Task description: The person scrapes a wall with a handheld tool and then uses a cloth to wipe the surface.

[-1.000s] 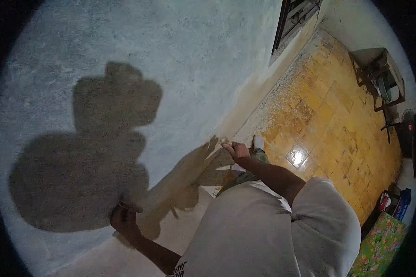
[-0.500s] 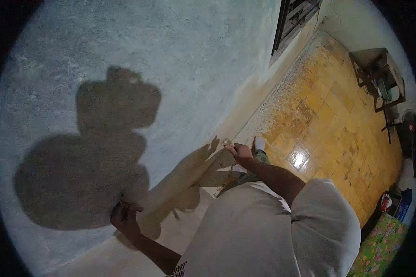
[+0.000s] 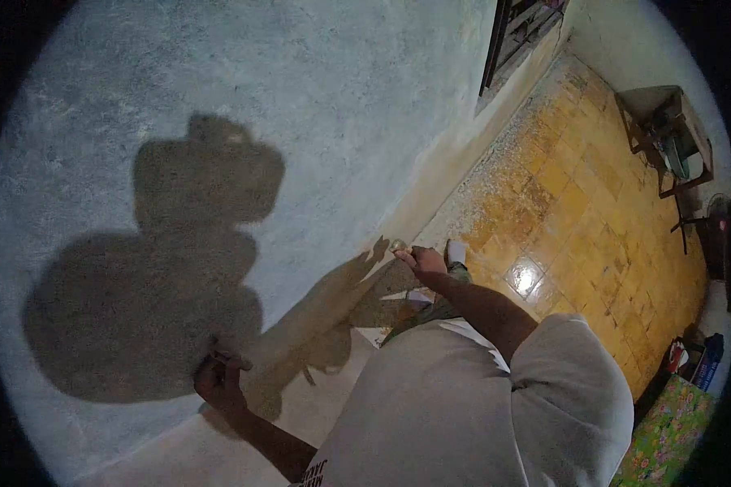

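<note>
Beside the lower part of the blue-grey wall (image 3: 357, 122), my right hand (image 3: 424, 265) is closed on a small, pale, roundish object (image 3: 397, 246) at its fingertips; what it is cannot be made out. My left hand (image 3: 222, 380) is at the wall at the lower left, inside the dark shadow (image 3: 138, 316). Its fingers are curled together, and whatever they hold, if anything, is too dark to tell. A pale shirt (image 3: 430, 398) covers my body between the two arms.
Yellow floor tiles (image 3: 585, 219) with pale dust along the wall lie to the right. A barred window (image 3: 520, 36) is at the top. A wooden stand (image 3: 674, 146) is at the right edge, with a flowered cloth (image 3: 670, 430) at the lower right.
My right hand has shifted very slightly right and up. My left hand has stayed in nearly the same place at the wall.
</note>
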### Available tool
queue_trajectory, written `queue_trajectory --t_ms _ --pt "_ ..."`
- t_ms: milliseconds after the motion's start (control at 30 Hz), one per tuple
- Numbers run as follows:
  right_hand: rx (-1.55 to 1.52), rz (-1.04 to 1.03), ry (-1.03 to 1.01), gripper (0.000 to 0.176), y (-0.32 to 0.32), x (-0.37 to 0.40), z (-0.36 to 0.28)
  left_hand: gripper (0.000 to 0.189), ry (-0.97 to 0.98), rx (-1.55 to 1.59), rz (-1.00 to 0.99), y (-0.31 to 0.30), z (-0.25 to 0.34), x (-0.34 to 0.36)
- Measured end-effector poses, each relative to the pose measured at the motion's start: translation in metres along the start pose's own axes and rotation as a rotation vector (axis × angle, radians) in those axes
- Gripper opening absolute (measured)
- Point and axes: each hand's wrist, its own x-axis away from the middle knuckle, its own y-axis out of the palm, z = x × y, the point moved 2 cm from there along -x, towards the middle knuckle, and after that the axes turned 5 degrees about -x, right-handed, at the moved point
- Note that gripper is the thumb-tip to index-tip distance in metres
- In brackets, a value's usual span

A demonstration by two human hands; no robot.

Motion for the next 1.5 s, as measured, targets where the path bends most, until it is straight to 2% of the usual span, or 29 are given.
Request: queue_trajectory --t_ms 67,100,133,167,233,267,333,367,433,467,500,533,633,667,733,767,833,867,933,967,1000,1033,1067,1133,1233,1367,1467,1500 --pt "-0.086 0.047 -0.062 0.066 -0.007 -0.011 -0.045 0.011 0.005 -0.072 -0.009 0.001 0.002 0.001" --pt "-0.172 0.094 -0.119 0.067 -0.012 -0.015 -0.061 0.01 -0.044 0.068 0.007 0.005 0.006 0.001" --pt "-0.174 0.092 -0.11 0.067 -0.01 -0.013 -0.058 0.009 -0.094 0.206 0.018 0.006 0.008 0.002" --pt "-0.219 0.073 -0.076 0.068 -0.009 -0.012 -0.055 0.009 -0.093 0.204 0.011 0.005 0.009 0.0" --pt "-0.254 0.048 -0.054 0.069 -0.012 -0.014 -0.053 0.01 0.068 -0.033 0.011 0.003 0.013 -0.002" --pt "-0.251 0.051 -0.053 0.068 -0.015 -0.01 -0.05 0.01 0.065 -0.035 0.012 0.003 0.016 -0.001" --pt "-0.246 0.057 -0.056 0.068 -0.013 -0.002 -0.031 0.011 -0.06 0.129 0.027 0.006 0.017 -0.001" --pt "-0.158 0.027 -0.025 0.065 -0.004 0.002 -0.008 0.011 -0.059 0.13 0.03 0.003 0.011 -0.001" --pt "-0.069 -0.004 0.0 0.062 0.0 0.01 -0.004 0.009 0.096 -0.126 -0.032 -0.003 0.005 -0.003" --pt "-0.005 -0.021 0.031 0.059 0.002 0.013 -0.002 0.009 0.095 -0.126 -0.027 -0.002 0.002 -0.001" --pt "0.06 -0.038 0.065 0.056 -0.002 0.016 -0.008 0.01 0.034 0.012 -0.001 0.001 0.006 -0.001" --pt "-0.088 -0.02 -0.058 0.054 -0.009 0.011 -0.028 0.01 -0.027 0.15 0.022 0.004 0.009 -0.001" --pt "-0.568 0.072 -0.3 0.052 -0.023 -0.007 -0.1 0.011 -0.067 0.183 0.021 0.005 0.006 0.002" --pt "-0.572 0.073 -0.291 0.052 -0.029 0.001 -0.106 0.011 -0.067 0.179 0.012 0.003 0.007 0.003" --pt "-0.489 0.012 -0.132 0.052 -0.039 0.009 -0.108 0.013 -0.06 0.129 0.008 0.004 0.015 0.001" --pt "-0.486 0.014 -0.131 0.052 -0.035 0.01 -0.095 0.013 -0.06 0.133 0.006 0.004 0.02 0.001" --pt "-0.237 0.037 -0.048 0.054 -0.017 0.011 -0.047 0.014 -0.065 0.048 0.039 0.004 0.026 -0.001" --pt "-0.234 0.04 -0.052 0.054 -0.013 0.015 -0.033 0.014 -0.063 0.052 0.043 0.004 0.026 -0.002" --pt "0.045 -0.069 0.086 0.056 -0.009 0.022 -0.017 0.014 -0.03 0.047 -0.031 0.003 0.021 -0.002" --pt "0.047 -0.069 0.085 0.056 -0.005 0.018 -0.015 0.014 -0.03 0.048 -0.03 0.001 0.01 -0.001" --pt "-0.058 -0.005 -0.008 0.055 -0.005 0.012 -0.025 0.013 -0.016 0.007 -0.004 0.0 -0.008 0.003" --pt "-0.163 0.059 -0.1 0.055 -0.008 0.006 -0.037 0.012 -0.002 -0.034 0.021 0.0 -0.007 0.001" --pt "-0.162 0.058 -0.099 0.055 -0.011 0.0 -0.048 0.012 -0.003 -0.034 0.02 0.003 -0.004 0.004" --pt "-0.346 0.052 -0.147 0.052 -0.021 -0.002 -0.075 0.01 -0.081 0.2 0.113 0.01 0.029 0.001" --pt "-0.213 0.034 -0.103 0.052 -0.014 -0.005 -0.058 0.006 -0.027 0.043 0.052 0.005 0.017 0.0" --pt "-0.14 0.038 -0.081 0.054 0.007 0.005 -0.009 0.003 -0.019 0.087 0.002 0.002 0.016 0.0" --pt "-0.152 0.057 -0.069 0.059 0.003 0.011 -0.018 0.005 0.066 0.061 0.104 0.002 0.012 0.001" --pt "-0.266 0.058 -0.081 0.06 -0.019 0.008 -0.062 0.006 0.032 0.097 0.07 0.003 0.018 -0.002"
